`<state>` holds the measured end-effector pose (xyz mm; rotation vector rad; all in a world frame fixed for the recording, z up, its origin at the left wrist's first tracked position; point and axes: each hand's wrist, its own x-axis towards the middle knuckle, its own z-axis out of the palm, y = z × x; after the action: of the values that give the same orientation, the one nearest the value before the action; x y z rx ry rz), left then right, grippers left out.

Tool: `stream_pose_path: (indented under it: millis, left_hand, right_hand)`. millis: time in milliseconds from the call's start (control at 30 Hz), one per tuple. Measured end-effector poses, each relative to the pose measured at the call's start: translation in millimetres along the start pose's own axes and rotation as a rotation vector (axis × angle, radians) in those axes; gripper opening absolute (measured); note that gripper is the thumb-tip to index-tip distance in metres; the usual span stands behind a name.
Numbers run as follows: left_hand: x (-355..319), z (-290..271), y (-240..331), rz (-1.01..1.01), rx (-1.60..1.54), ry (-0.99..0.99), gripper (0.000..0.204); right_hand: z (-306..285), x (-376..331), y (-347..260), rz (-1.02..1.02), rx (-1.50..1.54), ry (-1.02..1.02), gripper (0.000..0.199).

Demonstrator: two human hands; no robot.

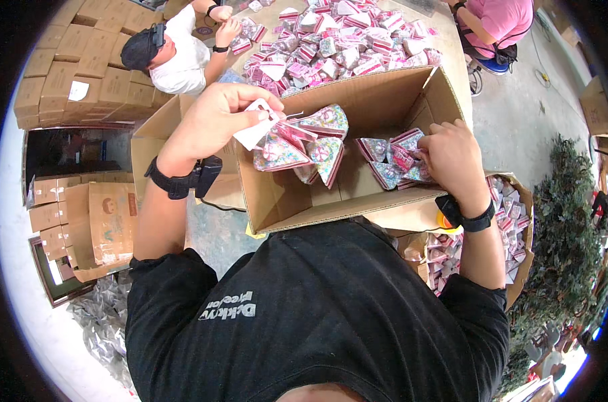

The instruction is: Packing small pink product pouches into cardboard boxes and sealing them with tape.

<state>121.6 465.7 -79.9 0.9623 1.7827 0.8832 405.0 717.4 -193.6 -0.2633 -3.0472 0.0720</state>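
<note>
An open cardboard box point(384, 97) stands in front of me. Above its left part, my left hand point(213, 120) is closed, pinching a white card tag point(254, 128) between thumb and fingers. A bow point(327, 151) with a speckled multicoloured print and red-striped edges hangs from that tag over the box. On the right, my right hand point(455, 154) curls its fingers on the edge of a second, similar bow point(392, 159), which is inside or just above the box. The fingertips there are partly hidden.
Many pink-and-white wrapped pieces point(344, 43) are heaped on the table beyond the box. A co-worker in white point(183, 67) is at far left, another in pink point(502, 27) at far right. A filled carton point(522, 251) stands near my right arm; stacked cartons point(83, 70) line the left.
</note>
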Motion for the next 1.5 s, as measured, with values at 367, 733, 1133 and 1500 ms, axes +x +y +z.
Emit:
stream_pose_path:
  millis: [367,733,1133,1500]
  left_hand:
    - [-2,30,-17,-0.074,0.383,-0.154,0.028]
    - [-42,25,-78,0.062,0.862,0.563,0.068]
    - [-73,18,-122,-0.21,0.583,0.662,0.086]
    - [-65,16,-124,-0.222,0.582,0.713,0.076]
  right_hand:
    - [-21,5,-12,0.179,0.453,0.393,0.008]
    - [2,-56,-5,0.549,1.446,-0.075,0.064]
    - [99,19,67,0.734,1.54,-0.107,0.038]
    - [234,273,106,0.485,0.423,0.243,0.054]
